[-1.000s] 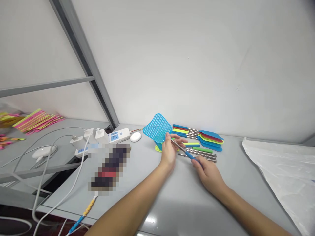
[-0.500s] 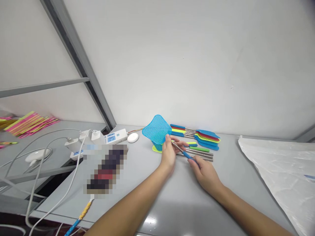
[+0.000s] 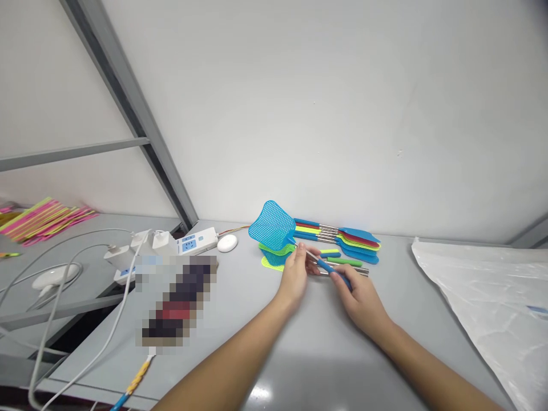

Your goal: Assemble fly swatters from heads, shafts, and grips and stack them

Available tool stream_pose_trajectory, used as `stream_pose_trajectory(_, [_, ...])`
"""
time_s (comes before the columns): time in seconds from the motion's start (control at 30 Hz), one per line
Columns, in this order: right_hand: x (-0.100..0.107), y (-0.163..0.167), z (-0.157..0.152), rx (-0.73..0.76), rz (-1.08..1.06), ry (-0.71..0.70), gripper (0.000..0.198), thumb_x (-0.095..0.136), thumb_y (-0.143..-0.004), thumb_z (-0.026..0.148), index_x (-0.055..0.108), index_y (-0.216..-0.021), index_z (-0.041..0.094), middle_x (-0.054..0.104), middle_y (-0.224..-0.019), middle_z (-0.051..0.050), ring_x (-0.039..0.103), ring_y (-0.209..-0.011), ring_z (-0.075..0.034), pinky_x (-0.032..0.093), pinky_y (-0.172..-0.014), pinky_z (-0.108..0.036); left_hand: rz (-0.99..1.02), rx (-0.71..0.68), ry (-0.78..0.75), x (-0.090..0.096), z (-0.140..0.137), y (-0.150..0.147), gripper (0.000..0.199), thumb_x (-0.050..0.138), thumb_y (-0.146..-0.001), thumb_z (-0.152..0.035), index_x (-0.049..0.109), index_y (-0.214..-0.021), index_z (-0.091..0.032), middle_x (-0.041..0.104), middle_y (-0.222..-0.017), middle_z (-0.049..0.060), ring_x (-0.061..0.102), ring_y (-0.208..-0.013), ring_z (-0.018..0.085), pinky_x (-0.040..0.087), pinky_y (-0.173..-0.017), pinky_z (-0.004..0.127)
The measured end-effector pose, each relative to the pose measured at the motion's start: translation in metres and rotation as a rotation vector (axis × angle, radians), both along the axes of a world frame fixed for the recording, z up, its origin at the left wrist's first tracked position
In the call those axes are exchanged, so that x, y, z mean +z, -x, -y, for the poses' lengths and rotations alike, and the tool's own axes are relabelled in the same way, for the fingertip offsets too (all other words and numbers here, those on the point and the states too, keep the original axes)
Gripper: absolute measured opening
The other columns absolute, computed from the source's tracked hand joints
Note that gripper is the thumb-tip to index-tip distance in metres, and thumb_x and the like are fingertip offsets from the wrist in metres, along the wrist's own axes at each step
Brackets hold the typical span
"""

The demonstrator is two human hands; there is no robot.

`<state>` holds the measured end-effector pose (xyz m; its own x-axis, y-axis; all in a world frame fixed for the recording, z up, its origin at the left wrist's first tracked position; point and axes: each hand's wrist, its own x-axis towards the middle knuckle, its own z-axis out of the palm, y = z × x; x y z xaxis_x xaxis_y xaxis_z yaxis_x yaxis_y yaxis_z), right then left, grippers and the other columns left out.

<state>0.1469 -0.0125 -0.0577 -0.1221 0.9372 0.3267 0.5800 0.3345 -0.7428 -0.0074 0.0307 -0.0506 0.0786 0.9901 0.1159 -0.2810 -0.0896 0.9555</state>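
Between my hands is a blue fly swatter (image 3: 271,226) with a meshed head, a metal shaft and a blue handle, its head tilted up to the left. My left hand (image 3: 297,270) is closed around the shaft just below the head. Around the blue handle my right hand (image 3: 354,294) is closed. Beneath the swatter lie loose swatter parts, partly hidden by my hands: green and yellow mesh heads, metal rods and a green handle (image 3: 345,262). Just behind them rests a row of fly swatters (image 3: 357,240) in blue, red and yellow, heads to the right.
A power strip (image 3: 194,242) with white chargers (image 3: 165,244) and cables stands at the left, next to a white round device (image 3: 227,243). A blurred-out phone (image 3: 180,299) lies nearer. Pink and yellow sticks (image 3: 51,220) are far left; plastic sheeting (image 3: 475,297) covers the right.
My left hand has slid slightly down the shaft, baring the neck below the swatter's head. The head has turned a little, and the view has shifted slightly.
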Motion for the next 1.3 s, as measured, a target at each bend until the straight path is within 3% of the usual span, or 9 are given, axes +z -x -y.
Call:
stream_pose_trajectory(0.23, [-0.001, 0.001, -0.002, -0.021, -0.003, -0.103, 0.015, 0.053, -0.088, 0.037, 0.055, -0.084, 0.023, 0.061, -0.079, 0.000, 0.053, -0.067, -0.015, 0.040, -0.061, -0.027, -0.039, -0.027, 0.005, -0.004, 0.006, -0.007, 0.051, 0.042, -0.087, -0.062, 0.060, -0.089, -0.014, 0.059, -0.068, 0.002, 0.057, -0.059, 0.013, 0.047, -0.063, 0.026])
stream_pose_trajectory(0.47, [-0.003, 0.003, -0.001, 0.035, 0.078, -0.091, 0.014, 0.053, -0.087, 0.037, 0.053, -0.086, 0.022, 0.059, -0.076, 0.000, 0.051, -0.065, -0.014, 0.038, -0.059, -0.026, -0.059, -0.018, -0.023, -0.001, 0.009, -0.006, 0.048, 0.036, -0.091, -0.059, 0.058, -0.091, -0.016, 0.063, -0.078, 0.004, 0.059, -0.072, 0.015, 0.047, -0.069, 0.027])
stream_pose_trajectory(0.57, [-0.001, 0.006, 0.003, 0.143, 0.134, -0.060, 0.016, 0.050, -0.089, 0.037, 0.056, -0.092, 0.023, 0.059, -0.073, 0.001, 0.051, -0.063, -0.014, 0.038, -0.058, -0.027, -0.127, -0.021, -0.082, 0.003, 0.011, -0.005, 0.047, 0.035, -0.092, -0.057, 0.058, -0.088, -0.016, 0.057, -0.065, 0.000, 0.054, -0.064, 0.012, 0.043, -0.064, 0.024])
stream_pose_trajectory(0.7, [0.003, 0.008, 0.007, 0.260, 0.121, -0.062, 0.024, 0.038, -0.095, 0.035, 0.059, -0.096, 0.025, 0.064, -0.086, -0.001, 0.057, -0.076, -0.015, 0.041, -0.068, -0.027, -0.247, -0.019, -0.146, 0.008, 0.015, -0.003, 0.046, 0.034, -0.092, -0.057, 0.055, -0.081, -0.018, 0.039, -0.049, -0.006, 0.035, -0.046, 0.009, 0.031, -0.050, 0.022])
stream_pose_trajectory(0.8, [0.005, 0.003, 0.005, 0.195, 0.009, -0.078, 0.028, 0.036, -0.095, 0.041, 0.057, -0.103, 0.023, 0.062, -0.082, -0.001, 0.056, -0.072, -0.015, 0.042, -0.067, -0.028, -0.391, -0.017, -0.227, 0.014, 0.018, 0.003, 0.048, 0.028, -0.094, -0.055, 0.056, -0.079, -0.019, 0.036, -0.049, -0.005, 0.034, -0.046, 0.011, 0.028, -0.051, 0.024])
stream_pose_trajectory(0.9, [0.002, -0.007, 0.002, 0.104, -0.181, -0.162, 0.040, 0.033, -0.093, 0.054, 0.051, -0.109, 0.021, 0.055, -0.074, 0.000, 0.052, -0.065, -0.015, 0.043, -0.062, -0.028, -0.659, -0.012, -0.382, 0.022, 0.019, 0.010, 0.047, 0.027, -0.096, -0.049, 0.060, -0.078, -0.021, 0.046, -0.053, -0.002, 0.041, -0.051, 0.014, 0.028, -0.054, 0.026])
stream_pose_trajectory(1.07, [-0.001, -0.015, -0.001, -0.047, -0.370, -0.295, 0.056, 0.027, -0.084, 0.073, 0.047, -0.076, 0.022, 0.051, -0.067, -0.002, 0.050, -0.063, -0.018, 0.042, -0.059, -0.032, -0.963, 0.004, -0.678, 0.032, 0.014, 0.020, 0.036, 0.042, -0.093, -0.044, 0.061, -0.070, -0.024, 0.056, -0.059, 0.001, 0.045, -0.054, 0.015, 0.026, -0.058, 0.026])
stream_pose_trajectory(1.3, [0.017, -0.007, -0.001, -0.248, -0.601, -0.230, 0.022, 0.044, -0.092, 0.045, 0.046, -0.094, 0.023, 0.046, -0.070, 0.003, 0.044, -0.058, -0.012, 0.039, -0.055, -0.026, -1.245, 0.059, -0.770, 0.036, -0.003, 0.037, 0.034, 0.038, -0.095, -0.042, 0.063, -0.084, -0.023, 0.058, -0.072, 0.004, 0.051, -0.068, 0.017, 0.032, -0.062, 0.027])
